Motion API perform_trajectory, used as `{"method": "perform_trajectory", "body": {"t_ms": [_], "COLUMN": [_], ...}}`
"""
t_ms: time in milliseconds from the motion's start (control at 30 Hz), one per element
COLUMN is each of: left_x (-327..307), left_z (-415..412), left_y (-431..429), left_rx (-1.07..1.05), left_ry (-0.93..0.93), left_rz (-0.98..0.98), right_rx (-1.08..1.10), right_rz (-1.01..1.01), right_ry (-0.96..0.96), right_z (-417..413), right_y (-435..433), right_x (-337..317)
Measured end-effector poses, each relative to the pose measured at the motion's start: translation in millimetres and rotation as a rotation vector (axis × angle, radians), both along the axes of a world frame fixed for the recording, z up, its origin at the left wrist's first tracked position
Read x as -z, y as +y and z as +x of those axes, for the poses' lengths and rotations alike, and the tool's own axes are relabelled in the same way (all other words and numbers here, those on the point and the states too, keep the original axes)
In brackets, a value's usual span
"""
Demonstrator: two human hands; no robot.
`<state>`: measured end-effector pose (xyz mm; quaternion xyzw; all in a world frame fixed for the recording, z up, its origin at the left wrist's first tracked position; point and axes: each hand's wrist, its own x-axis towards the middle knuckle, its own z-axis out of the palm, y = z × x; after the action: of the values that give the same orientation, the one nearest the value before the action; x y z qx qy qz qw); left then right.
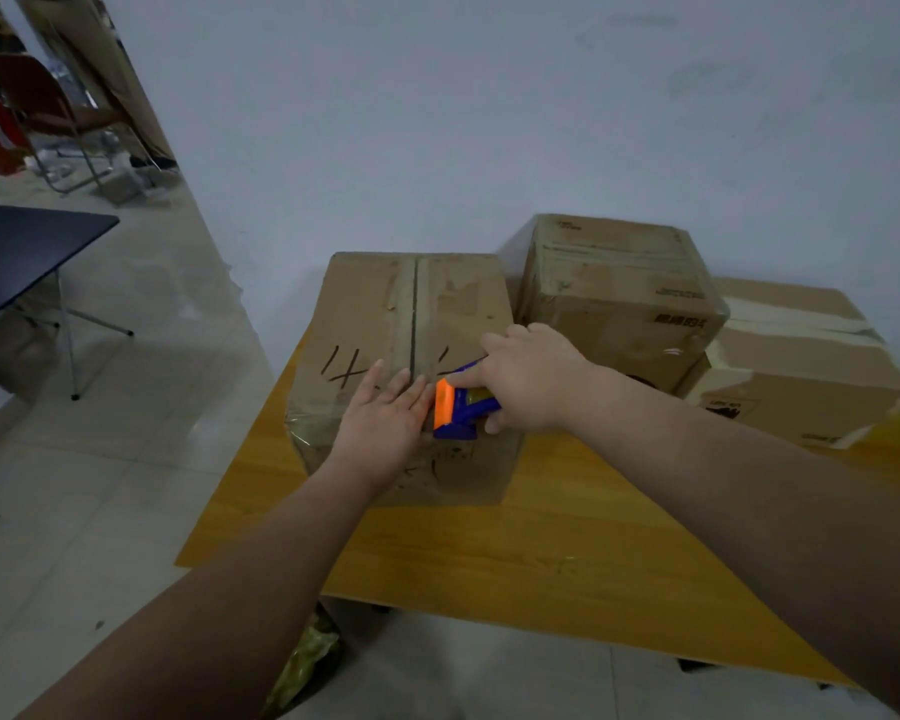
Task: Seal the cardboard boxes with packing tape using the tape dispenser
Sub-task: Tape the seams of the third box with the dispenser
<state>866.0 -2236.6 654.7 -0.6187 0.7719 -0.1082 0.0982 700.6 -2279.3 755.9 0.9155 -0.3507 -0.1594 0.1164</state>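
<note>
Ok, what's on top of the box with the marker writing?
On the box, the left hand lies flat near the front edge; beside it the right hand grips the blue-and-orange tape dispenser by the centre seam. The seam's near end is covered.

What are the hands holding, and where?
Right hand holds the tape dispenser by its blue body; left hand lies flat on the cardboard box, holding nothing.

Left hand [385, 426] flat on cardboard box [375, 314], right hand [528, 379] gripping tape dispenser [458, 407] at its seam
</note>
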Motion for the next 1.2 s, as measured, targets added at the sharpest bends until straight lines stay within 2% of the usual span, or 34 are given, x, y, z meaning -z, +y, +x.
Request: {"method": "perform_trajectory", "body": {"t_ms": [167,267,633,867,1200], "left_x": [-3,-2,-9,0,8], "left_z": [-5,-7,-31,-104,-120], "left_y": [-3,-1,1,-8,-19], "left_rx": [-0.049,-0.076,-0.142,0.036,0.0], "left_ry": [-0.044,-0.051,-0.093,0.192,0.187], "left_rz": [0.029,0.025,0.004,-0.033,-0.045], "right_rx": [0.11,0.176,0.118,0.146,0.134], "right_rz": [0.0,0.019,-0.08,-0.073,-0.061], "right_ry": [0.113,0.114,0.007,-0.045,-0.121], "right_z": [-90,-120,-128,-136,-150], "right_y": [-17,-17,-16,-13,-11], "right_x": [-18,-8,7,13,12]}}
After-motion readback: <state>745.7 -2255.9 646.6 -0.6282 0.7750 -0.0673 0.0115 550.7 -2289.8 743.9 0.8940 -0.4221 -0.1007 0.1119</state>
